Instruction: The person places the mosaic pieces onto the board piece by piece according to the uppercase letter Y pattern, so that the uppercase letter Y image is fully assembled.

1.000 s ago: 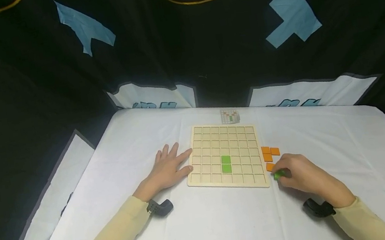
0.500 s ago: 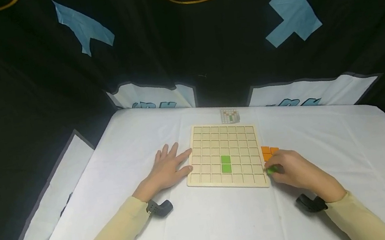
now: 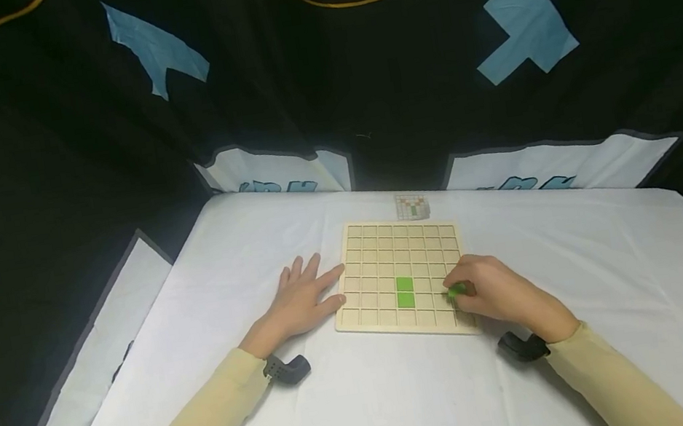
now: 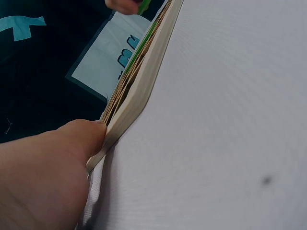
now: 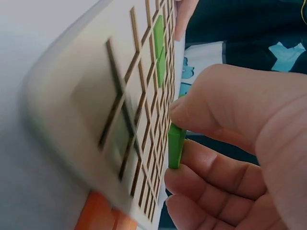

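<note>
Green tile [image 5: 175, 146], and it's over the right-hand columns of the wooden board [image 3: 376, 267], pinched in the right grip [image 3: 491, 284]: thumb on 1 side, fingers on the other! The right wrist view catches it nearly edge-on, its long visible side running from thumb down to fingers; whether it touches the grid, I can't tell. Now look left of that grip: 2 seated green tiles [image 3: 404, 284], each in its own cell, with bare cells between them and the held piece. Any next move turns on that sideways gap, I'd judge. Right is the nearer side, clearly; the left grip [image 3: 300, 307] rests at the board's left edge, fingers spread, no tile in it. Orange pieces [image 5: 98, 213] show just beside the board!
</note>
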Available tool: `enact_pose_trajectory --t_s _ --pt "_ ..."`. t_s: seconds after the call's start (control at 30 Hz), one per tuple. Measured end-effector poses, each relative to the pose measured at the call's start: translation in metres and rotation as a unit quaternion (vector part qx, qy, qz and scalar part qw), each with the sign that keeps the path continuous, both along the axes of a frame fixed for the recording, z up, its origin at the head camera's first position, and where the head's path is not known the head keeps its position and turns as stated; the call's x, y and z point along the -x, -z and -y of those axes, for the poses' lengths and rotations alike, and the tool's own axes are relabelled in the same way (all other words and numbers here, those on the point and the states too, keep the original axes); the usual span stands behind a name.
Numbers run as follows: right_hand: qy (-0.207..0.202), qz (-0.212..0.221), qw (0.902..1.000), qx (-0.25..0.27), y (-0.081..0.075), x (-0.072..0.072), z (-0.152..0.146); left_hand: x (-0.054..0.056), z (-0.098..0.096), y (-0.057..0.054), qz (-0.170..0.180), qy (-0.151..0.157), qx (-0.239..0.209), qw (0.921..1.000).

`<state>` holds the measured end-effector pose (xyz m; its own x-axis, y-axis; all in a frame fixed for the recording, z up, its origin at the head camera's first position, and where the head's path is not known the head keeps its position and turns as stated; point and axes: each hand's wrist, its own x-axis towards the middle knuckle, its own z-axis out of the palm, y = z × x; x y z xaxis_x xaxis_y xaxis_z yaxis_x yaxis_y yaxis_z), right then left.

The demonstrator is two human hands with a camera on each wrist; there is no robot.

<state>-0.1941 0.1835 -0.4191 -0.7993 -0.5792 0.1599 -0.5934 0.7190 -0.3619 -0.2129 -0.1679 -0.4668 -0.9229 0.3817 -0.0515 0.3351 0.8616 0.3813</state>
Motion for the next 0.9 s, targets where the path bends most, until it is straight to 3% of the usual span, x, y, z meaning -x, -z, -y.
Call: enact_pose_trajectory --t_s 0.3,0.9 --pt "0.000 0.009 0.9999 -0.012 -0.002 0.021 0.023 -0.001 0.001 -0.003 0.000 -0.001 0.004 1.0000" --pt "-0.028 0.006 0.9996 -0.005 0.001 0.040 0.043 0.000 0.000 -0.001 0.002 0.001 0.006 1.0000"
